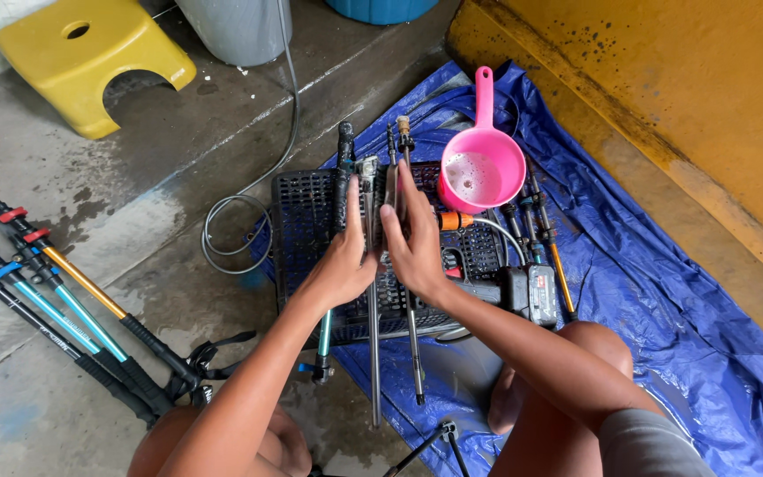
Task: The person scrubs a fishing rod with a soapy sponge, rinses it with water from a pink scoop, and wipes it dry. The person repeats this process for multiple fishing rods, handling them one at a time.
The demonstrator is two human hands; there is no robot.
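Over a dark plastic crate [302,212], my left hand [344,256] and my right hand [412,238] face each other, palms in. Together they clasp a thin grey metal pole section [373,353] that runs from the crate's far edge down toward my knees. A second thin rod [412,353] lies just right of it under my right hand. A black and teal pole [323,340] lies left of them across the crate.
A pink scoop with soapy water [480,168] rests on the crate's right side. A cordless sprayer tool [527,291], blue tarp [664,291], several trekking poles [55,291] at left, grey hose [231,234], yellow stool [90,53] and yellow wall [691,88] surround me.
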